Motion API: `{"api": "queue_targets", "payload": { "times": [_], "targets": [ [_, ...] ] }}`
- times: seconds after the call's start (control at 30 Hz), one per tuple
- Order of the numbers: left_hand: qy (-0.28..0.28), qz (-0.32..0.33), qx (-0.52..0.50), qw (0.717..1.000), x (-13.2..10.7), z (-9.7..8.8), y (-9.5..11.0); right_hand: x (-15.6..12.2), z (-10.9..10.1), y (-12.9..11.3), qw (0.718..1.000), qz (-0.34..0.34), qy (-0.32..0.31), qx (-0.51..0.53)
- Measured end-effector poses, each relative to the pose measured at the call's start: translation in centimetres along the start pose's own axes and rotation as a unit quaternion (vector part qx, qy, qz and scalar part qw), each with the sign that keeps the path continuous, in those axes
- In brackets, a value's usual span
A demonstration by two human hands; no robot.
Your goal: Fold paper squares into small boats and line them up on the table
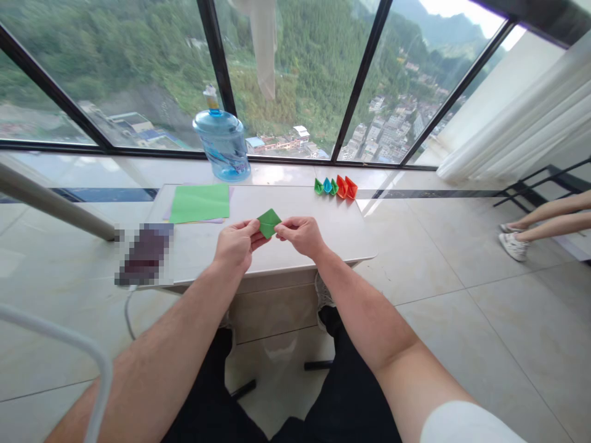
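Note:
A small folded piece of green paper (268, 223), roughly diamond-shaped with a crease across its middle, is held up over the white table (295, 253). My left hand (237, 244) pinches its left corner, with the lower fingers behind it. On the opposite side, my right hand (302, 235) grips the right corner between thumb and forefinger. Beyond my left hand lies a stack of paper sheets, a green sheet (201, 203) on top and pale purple edges showing under it.
Several folded paper boats (341, 186) in green, blue and orange stand at the table's far right. A blue water jug (225, 147) stands behind the table by the window. A pixelated object (145, 253) with a cable lies at the left edge. Another person's legs (549, 215) show at right.

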State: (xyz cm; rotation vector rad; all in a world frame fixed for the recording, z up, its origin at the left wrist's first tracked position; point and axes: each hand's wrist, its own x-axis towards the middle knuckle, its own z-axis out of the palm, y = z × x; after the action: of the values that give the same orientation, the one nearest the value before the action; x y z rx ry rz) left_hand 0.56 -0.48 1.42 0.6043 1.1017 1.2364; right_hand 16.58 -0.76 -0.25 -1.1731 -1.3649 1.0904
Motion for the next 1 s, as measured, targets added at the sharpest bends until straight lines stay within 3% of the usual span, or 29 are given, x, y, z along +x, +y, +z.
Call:
{"api": "queue_targets", "payload": {
  "times": [0.17, 0.37, 0.57, 0.77, 1.0],
  "targets": [
    [0.012, 0.000, 0.012, 1.000, -0.3, 0.2, -0.1, -0.3, -0.1, -0.7, 1.000, 0.013, 0.001, 0.004],
    [-0.066, -0.023, 0.061, 0.996, -0.4, -0.1, -0.2, -0.5, -0.2, -1.0, 1.000, 0.012, -0.002, 0.005],
    [-0.056, 0.029, 0.078, 0.995, -0.5, -0.1, -0.7, -0.5, 0.5, -1.1, 0.997, 0.027, 0.012, 0.074],
    [-0.044, 0.095, 0.093, 0.990, -1.1, 0.6, -1.4, -0.5, 0.4, -1.2, 0.999, 0.034, 0.005, 0.008],
    [-0.031, 0.094, 0.110, 0.989, -0.5, 0.5, -1.8, -0.2, 0.0, -0.8, 0.996, 0.065, 0.028, 0.044]
  ]
}}
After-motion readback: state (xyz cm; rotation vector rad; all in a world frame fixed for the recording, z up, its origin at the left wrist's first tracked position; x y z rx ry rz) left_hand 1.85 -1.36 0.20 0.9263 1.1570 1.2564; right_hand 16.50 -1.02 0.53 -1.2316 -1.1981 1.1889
